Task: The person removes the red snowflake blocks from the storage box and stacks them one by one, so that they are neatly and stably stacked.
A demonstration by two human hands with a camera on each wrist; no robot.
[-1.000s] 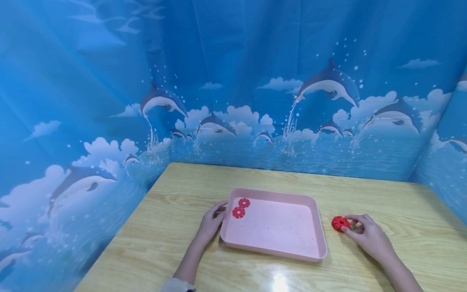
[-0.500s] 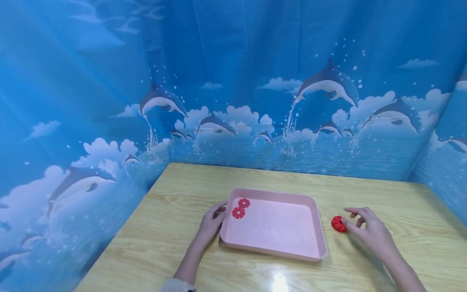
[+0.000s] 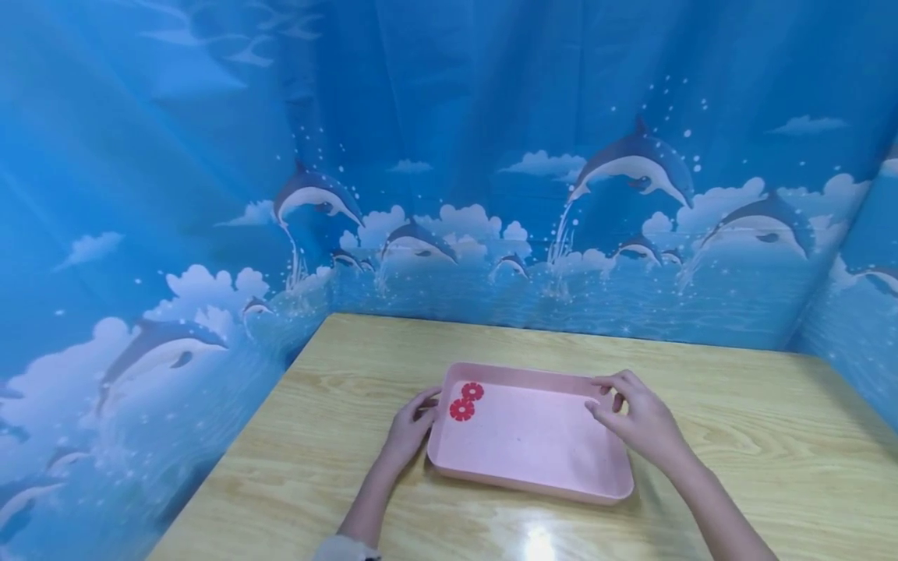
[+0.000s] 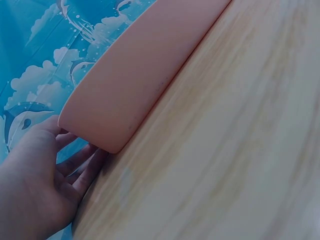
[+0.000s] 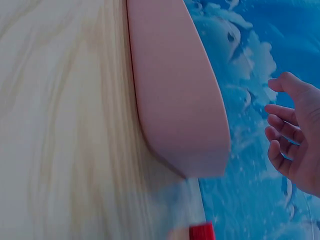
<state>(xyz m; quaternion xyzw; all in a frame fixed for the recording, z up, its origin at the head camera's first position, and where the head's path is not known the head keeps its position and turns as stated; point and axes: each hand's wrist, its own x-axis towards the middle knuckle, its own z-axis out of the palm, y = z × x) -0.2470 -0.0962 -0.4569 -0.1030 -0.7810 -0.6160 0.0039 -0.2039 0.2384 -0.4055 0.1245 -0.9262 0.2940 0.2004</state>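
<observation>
My left hand [image 3: 409,425] rests against the left end of a pink tray [image 3: 522,483]; in the left wrist view its fingers touch the tray's outer wall near the corner. Two red notched interlocking discs [image 3: 461,409] lie flat in the tray's far left corner. Over the tray's right end hovers my right hand [image 3: 634,413], fingers loosely bent, thumb apart from the index finger. Nothing shows between its fingers in the right wrist view. A blurred red piece [image 5: 201,231] shows at the bottom of that view; in the head view the right forearm and hand hide that spot.
The tray stands on a light wood-grain table [image 3: 393,343]. Behind and beside it hangs a blue curtain [image 3: 449,117] printed with dolphins and clouds. Bare tabletop [image 3: 758,421] extends right of the tray.
The right hand has left the red discs beside the tray and moved left and away over the tray's right end. The left hand stays on the tray; the two discs inside stay put.
</observation>
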